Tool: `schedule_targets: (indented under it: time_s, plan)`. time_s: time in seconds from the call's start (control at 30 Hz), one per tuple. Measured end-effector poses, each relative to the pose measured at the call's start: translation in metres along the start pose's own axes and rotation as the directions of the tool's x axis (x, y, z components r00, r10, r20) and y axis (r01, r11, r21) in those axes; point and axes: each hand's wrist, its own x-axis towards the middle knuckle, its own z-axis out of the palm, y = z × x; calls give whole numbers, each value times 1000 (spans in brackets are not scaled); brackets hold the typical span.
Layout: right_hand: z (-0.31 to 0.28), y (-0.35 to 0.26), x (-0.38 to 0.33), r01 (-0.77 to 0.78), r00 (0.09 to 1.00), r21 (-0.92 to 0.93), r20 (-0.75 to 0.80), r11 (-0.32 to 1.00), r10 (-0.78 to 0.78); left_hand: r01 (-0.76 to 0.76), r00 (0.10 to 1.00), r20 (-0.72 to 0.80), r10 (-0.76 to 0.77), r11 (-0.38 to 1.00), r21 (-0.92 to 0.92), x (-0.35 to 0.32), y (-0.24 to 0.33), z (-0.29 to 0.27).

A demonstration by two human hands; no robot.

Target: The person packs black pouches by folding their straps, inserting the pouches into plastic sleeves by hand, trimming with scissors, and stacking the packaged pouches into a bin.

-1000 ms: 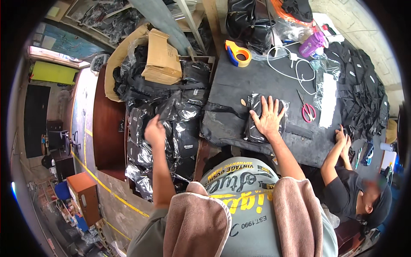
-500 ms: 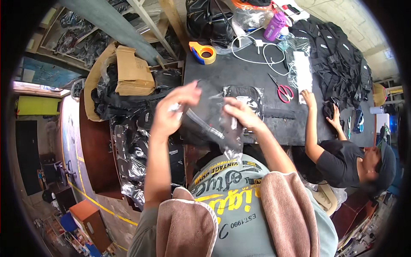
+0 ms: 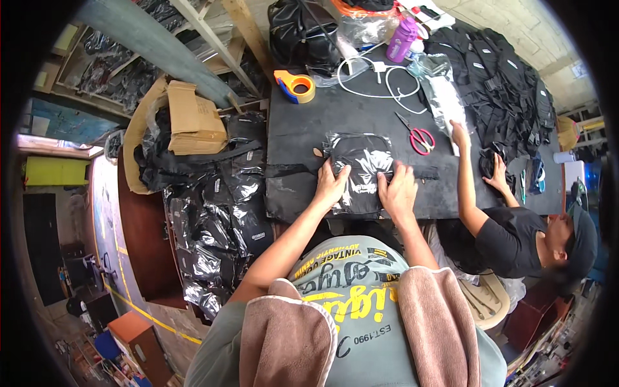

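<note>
A flat black item in a clear, shiny plastic bag [image 3: 362, 151] lies on the dark table in front of me. On its left edge rests my left hand [image 3: 331, 186], thumb and fingers apart. My right hand [image 3: 400, 192] lies along the opposite edge with its fingers spread, the thumb on the plastic. Neither hand lifts the package. What is under the palms is hidden.
The black table [image 3: 309, 122] holds pink-handled scissors [image 3: 422, 141], an orange tape dispenser [image 3: 295, 88], a white cable [image 3: 371, 93] and a purple bottle [image 3: 402, 40]. At right a co-worker [image 3: 509, 238] touches a clear packet [image 3: 443, 97]. Bagged black goods [image 3: 213, 222] fill the left side.
Both hands have come down from the air, where they moved a blurred clear plastic piece, onto the bagged black item. The co-worker's hand on the packet has shifted slightly.
</note>
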Motion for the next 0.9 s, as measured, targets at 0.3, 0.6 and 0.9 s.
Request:
schedule_targets:
  time_s: [0.3,0.6,0.9]
  plan:
    - [49,-59,33,382,924,-155,29,911,-382,-94,983,-168,77,991,-95,2,-19,-22]
    - [79,-43,34,343,939,-246,76,906,-335,-45,767,-636,-85,982,-185,-40,-111,-160]
    - [87,-41,37,338,941,-346,103,875,-323,303,702,-583,-410,912,-277,53,-168,-219]
